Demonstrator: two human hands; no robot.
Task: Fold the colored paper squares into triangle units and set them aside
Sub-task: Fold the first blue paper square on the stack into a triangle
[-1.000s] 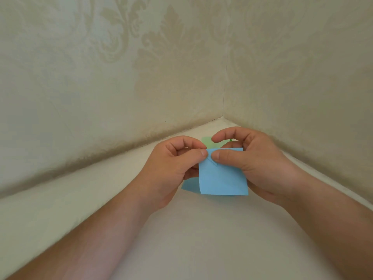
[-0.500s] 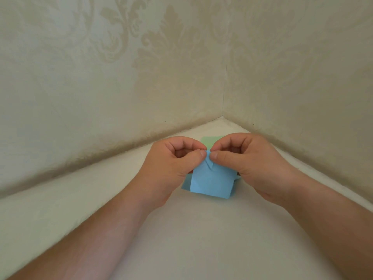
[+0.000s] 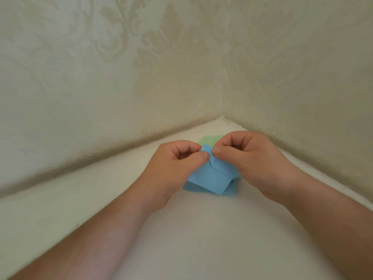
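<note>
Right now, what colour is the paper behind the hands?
Light green paper, seen in the head view, lying behind the blue sheet.

blue paper (image 3: 210, 178): partly folded, top edge pinched between both thumbs and forefingers, body hanging below the grip. green paper (image 3: 210, 140): flat, just behind the grip, mostly hidden.

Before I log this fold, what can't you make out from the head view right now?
- Green paper: mostly hidden behind both hands; shape and fold state unknown.
- Blue paper: top edge covered by left hand and right hand, so crease progress is unclear.
- Second blue layer underneath: separate sheet or same one, cannot tell.
- Any finished units: none in view.
</note>
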